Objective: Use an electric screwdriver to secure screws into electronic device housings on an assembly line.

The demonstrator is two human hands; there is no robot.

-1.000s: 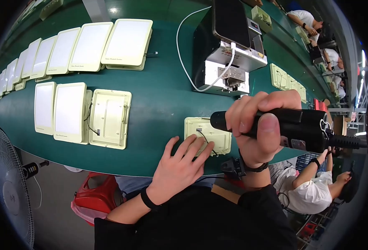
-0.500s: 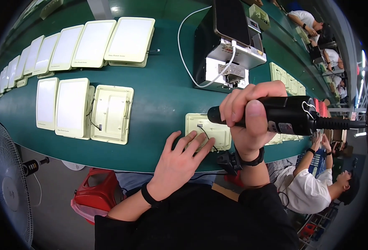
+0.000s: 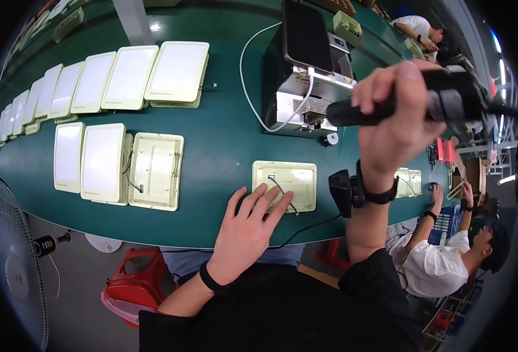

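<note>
My right hand grips a black electric screwdriver, raised over the right of the table and lying nearly level. Its front end points left, at the metal outlet of a black-and-silver screw feeder; whether they touch I cannot tell. My left hand lies with fingers spread on the near edge of a cream plastic housing, which rests on the table. A thin black cable crosses that housing and passes by my fingertips. Both hand and screwdriver on the right are somewhat blurred.
A smartphone with a white cable lies on the feeder. Finished-looking white panels stand in a row at left, with another open housing nearer. A fan is at far left; a co-worker sits at right.
My right hand has moved up and right with the screwdriver, from over the housing to the feeder outlet. My left hand stays on the housing. The view has shifted slightly.
</note>
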